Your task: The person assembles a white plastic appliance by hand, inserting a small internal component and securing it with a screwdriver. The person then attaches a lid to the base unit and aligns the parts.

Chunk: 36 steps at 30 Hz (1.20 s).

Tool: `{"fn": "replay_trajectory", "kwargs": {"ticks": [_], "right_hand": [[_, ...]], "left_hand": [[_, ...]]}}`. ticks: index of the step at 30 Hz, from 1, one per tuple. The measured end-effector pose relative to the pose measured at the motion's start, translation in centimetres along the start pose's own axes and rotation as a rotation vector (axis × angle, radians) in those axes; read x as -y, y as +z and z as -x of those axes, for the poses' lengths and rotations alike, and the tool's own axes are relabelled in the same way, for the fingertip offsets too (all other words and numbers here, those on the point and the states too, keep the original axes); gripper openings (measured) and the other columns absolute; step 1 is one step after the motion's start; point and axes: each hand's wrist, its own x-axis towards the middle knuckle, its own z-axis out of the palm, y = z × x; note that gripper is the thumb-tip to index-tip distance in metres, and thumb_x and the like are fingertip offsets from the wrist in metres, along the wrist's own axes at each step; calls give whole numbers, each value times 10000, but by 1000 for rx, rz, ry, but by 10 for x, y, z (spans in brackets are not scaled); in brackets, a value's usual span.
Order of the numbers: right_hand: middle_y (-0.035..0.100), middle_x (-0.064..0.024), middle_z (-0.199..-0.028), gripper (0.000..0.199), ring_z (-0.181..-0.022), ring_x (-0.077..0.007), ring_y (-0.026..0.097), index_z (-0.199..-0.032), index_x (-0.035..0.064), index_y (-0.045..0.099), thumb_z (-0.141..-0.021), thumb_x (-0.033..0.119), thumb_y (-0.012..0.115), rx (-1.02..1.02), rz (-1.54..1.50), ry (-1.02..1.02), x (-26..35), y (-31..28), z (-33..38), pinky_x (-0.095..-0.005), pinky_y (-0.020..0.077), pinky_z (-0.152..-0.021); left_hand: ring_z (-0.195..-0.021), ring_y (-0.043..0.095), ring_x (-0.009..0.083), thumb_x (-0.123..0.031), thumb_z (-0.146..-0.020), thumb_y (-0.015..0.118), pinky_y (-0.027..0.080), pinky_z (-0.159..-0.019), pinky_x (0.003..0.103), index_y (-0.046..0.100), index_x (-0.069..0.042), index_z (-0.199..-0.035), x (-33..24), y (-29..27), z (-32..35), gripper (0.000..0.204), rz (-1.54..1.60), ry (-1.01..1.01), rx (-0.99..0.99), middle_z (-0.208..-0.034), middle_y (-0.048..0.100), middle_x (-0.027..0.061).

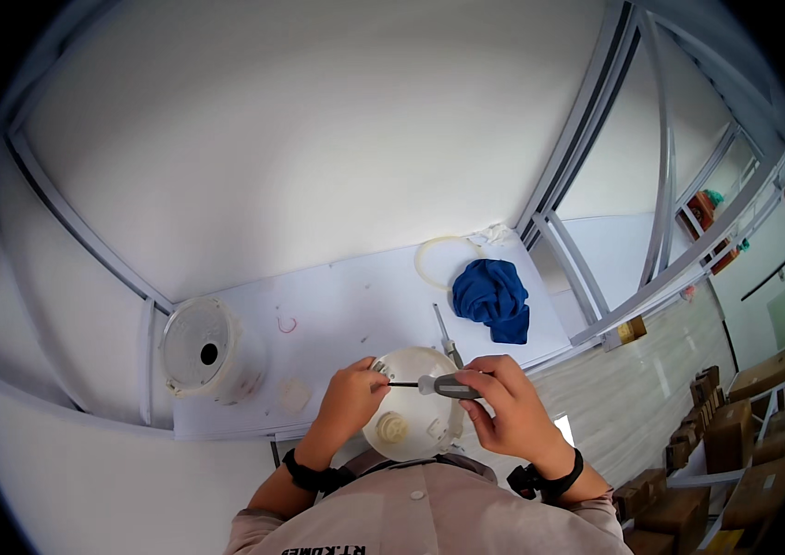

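A round white plastic cover point(422, 427), hollow side up, lies close against my body at the table's front edge. Inside it sits a cream round fitting point(392, 426). My left hand point(348, 404) is closed at the cover's left rim, its thumb and fingertips by the tip of a screwdriver point(451, 386). My right hand point(511, 409) grips that tool's grey handle, with the shaft pointing left across the cover. What the tip meets is partly hidden by my left fingers. Just beyond the cover, a second screwdriver point(441, 324) rests on the table.
On the white table point(327, 296) a blue cloth point(491, 296) lies at the right, beside a pale ring point(417, 265). At the left stands a white plastic tub point(242, 356). A small red curved piece point(288, 326) is mid-table. Cardboard boxes point(730, 437) fill shelves at far right.
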Motion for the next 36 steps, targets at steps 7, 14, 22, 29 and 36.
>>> {"fn": "replay_trajectory", "kwargs": {"ticks": [7, 14, 22, 29, 36], "right_hand": [[589, -8, -744, 414, -607, -226, 587, -1185, 113, 684, -870, 363, 783, -30, 410, -143, 13, -2, -16, -348, 466, -531], [548, -210, -1156, 529, -1011, -371, 621, -1322, 30, 525, -898, 257, 747, 122, 175, -1, 35, -16, -25, -417, 543, -746], [591, -160, -1051, 408, -892, -338, 658, -1225, 63, 560, -893, 191, 757, 142, 208, -73, 26, -7, -18, -404, 536, -697], [603, -118, -978, 394, -822, -282, 675, -1187, 70, 622, -930, 352, 721, 162, 447, 30, 43, -16, -26, -362, 514, -596], [631, -125, -968, 401, -790, -304, 672, -1195, 54, 622, -872, 244, 763, 116, 101, -217, 27, -11, -26, -384, 517, -600]], "left_hand": [[-906, 719, 408, -66, -813, 772, 579, -801, 407, 763, 31, -962, -11, -2, 1, 178, -28, -10, 14, -1119, 727, 176], [-864, 709, 404, -109, -807, 787, 572, -778, 428, 770, 14, -937, 1, 3, 1, 179, -75, 41, 8, -1065, 721, 168], [-846, 704, 384, -95, -809, 769, 570, -767, 437, 773, 4, -947, 4, 8, -1, 169, -56, 112, 18, -1039, 714, 131], [-880, 716, 404, -137, -792, 794, 584, -810, 408, 792, -26, -943, 4, 9, -1, 188, -42, 119, 36, -1124, 726, 206], [-897, 720, 406, -154, -792, 795, 589, -824, 409, 797, -43, -949, 11, 15, -5, 192, -33, 105, 85, -1150, 726, 211]]}}
